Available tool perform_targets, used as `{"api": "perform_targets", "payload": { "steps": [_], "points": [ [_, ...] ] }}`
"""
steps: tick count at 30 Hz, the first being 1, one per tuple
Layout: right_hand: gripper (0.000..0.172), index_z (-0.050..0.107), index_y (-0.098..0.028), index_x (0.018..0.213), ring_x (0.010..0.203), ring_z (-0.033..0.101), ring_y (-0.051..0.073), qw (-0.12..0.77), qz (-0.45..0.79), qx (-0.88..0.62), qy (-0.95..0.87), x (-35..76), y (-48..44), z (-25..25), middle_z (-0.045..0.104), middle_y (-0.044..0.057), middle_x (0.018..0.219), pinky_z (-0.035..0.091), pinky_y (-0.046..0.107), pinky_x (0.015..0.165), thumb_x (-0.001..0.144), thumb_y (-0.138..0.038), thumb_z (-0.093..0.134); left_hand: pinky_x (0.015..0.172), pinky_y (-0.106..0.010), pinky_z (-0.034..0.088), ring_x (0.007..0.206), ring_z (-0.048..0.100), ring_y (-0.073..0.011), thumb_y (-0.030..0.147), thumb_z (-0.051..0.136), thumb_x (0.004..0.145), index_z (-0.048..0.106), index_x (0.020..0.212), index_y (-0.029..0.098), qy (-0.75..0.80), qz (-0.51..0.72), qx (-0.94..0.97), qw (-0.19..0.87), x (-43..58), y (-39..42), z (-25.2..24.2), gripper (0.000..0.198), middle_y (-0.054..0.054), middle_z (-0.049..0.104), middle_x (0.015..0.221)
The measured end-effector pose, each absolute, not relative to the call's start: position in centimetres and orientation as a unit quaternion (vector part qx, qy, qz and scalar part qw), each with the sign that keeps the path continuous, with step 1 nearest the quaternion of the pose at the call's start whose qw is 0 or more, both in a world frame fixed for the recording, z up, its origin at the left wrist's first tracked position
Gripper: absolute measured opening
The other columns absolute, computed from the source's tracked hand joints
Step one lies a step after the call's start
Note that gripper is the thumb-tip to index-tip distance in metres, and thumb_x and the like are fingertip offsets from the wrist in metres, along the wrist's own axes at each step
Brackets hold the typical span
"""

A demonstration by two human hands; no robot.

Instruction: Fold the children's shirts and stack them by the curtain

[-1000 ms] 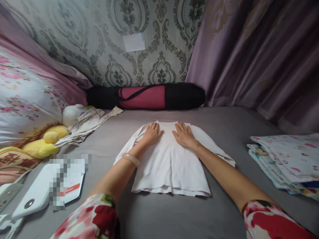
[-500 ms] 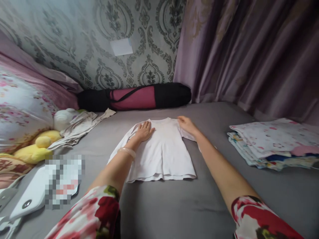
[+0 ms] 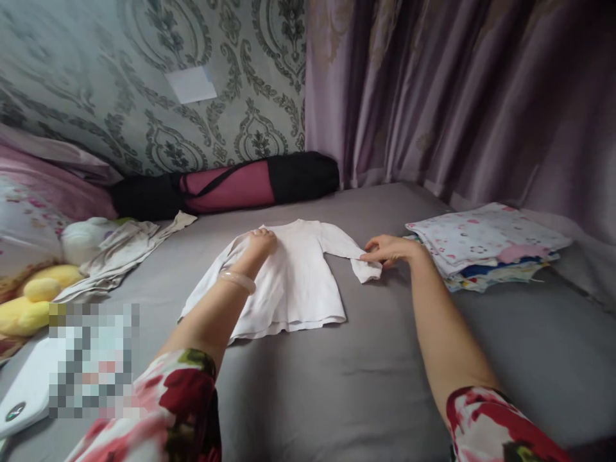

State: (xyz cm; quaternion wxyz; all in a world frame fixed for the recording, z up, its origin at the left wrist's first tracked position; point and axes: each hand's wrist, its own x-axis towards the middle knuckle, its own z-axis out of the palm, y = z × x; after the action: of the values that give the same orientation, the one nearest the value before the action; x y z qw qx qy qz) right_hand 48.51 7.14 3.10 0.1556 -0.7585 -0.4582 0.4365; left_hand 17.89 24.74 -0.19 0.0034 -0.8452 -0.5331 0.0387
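A small white long-sleeved shirt (image 3: 303, 276) lies spread on the grey bed sheet, its hem toward me. My left hand (image 3: 263, 241), a pale bangle on its wrist, is at the shirt's left shoulder with its fingers curled into the cloth. Out to the right, my right hand (image 3: 387, 249) pinches the right sleeve near its cuff between thumb and fingers. That sleeve is stretched outward, and its end bends down toward me. My left forearm covers part of the shirt's left side.
On the right sits a stack of folded printed clothes (image 3: 486, 240). A black and maroon long bag (image 3: 231, 186) lies along the wall. To the left are a crumpled beige garment (image 3: 129, 247), yellow plush toys (image 3: 41, 292) and a white device (image 3: 38, 378) beside a blurred-out item.
My right hand has moved from the shirt's right shoulder out along the sleeve, which now extends sideways. My left hand's fingers, flat before, are now curled. The view has turned right.
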Motion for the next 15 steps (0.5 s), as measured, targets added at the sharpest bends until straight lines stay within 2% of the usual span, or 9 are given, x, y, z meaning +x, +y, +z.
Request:
{"api": "perform_targets", "payload": {
  "steps": [3,6,9,12,15],
  "points": [
    [0.057,0.061,-0.015,0.114,0.076,0.067,0.017,0.102,0.397,-0.765,-0.498,47.9,7.6,2.9,0.071,0.008,0.099,0.051,0.021,0.055,0.063,-0.027,0.083,0.101,-0.046,0.041,0.119,0.055,-0.0300,0.016,0.042,0.091,0.058,0.119,0.009,-0.500,0.011,-0.866,0.005,21.7,22.8,0.1,0.033,-0.021,0.059,0.124],
    [0.054,0.058,-0.014,0.117,0.073,0.067,0.016,0.074,0.364,-0.769,-0.520,47.4,7.9,2.2,0.069,0.009,0.103,0.049,0.020,0.052,0.068,-0.024,0.078,0.104,-0.035,0.040,0.122,0.053,-0.0219,0.016,0.039,0.092,0.055,0.124,0.015,-0.404,-0.063,-0.912,-0.031,25.2,21.5,-0.7,0.035,-0.013,0.057,0.130],
    [0.047,0.057,-0.015,0.115,0.071,0.066,0.016,0.077,0.353,-0.769,-0.528,47.2,7.8,1.9,0.069,0.009,0.101,0.048,0.021,0.052,0.072,-0.022,0.073,0.104,-0.034,0.041,0.119,0.055,-0.0209,0.014,0.038,0.092,0.058,0.120,0.013,-0.340,-0.151,-0.921,-0.112,27.5,21.1,-2.4,0.035,-0.013,0.061,0.125],
    [0.035,0.061,-0.015,0.109,0.071,0.065,0.016,0.089,0.336,-0.770,-0.534,47.3,7.8,2.4,0.070,0.007,0.094,0.048,0.023,0.058,0.075,-0.018,0.066,0.106,-0.036,0.041,0.118,0.056,-0.0207,0.016,0.036,0.093,0.059,0.119,0.014,-0.362,-0.217,-0.890,-0.173,28.2,21.1,-4.4,0.035,-0.011,0.062,0.126],
    [0.023,0.065,-0.016,0.102,0.086,0.064,0.017,0.149,0.212,-0.755,-0.603,47.5,7.5,3.9,0.069,0.006,0.096,0.048,0.024,0.073,0.080,-0.015,0.058,0.110,-0.036,0.037,0.124,0.053,-0.0201,0.016,0.035,0.093,0.058,0.123,0.016,-0.383,-0.255,-0.865,-0.199,28.1,21.3,-5.7,0.038,-0.009,0.060,0.131]
  ]
}}
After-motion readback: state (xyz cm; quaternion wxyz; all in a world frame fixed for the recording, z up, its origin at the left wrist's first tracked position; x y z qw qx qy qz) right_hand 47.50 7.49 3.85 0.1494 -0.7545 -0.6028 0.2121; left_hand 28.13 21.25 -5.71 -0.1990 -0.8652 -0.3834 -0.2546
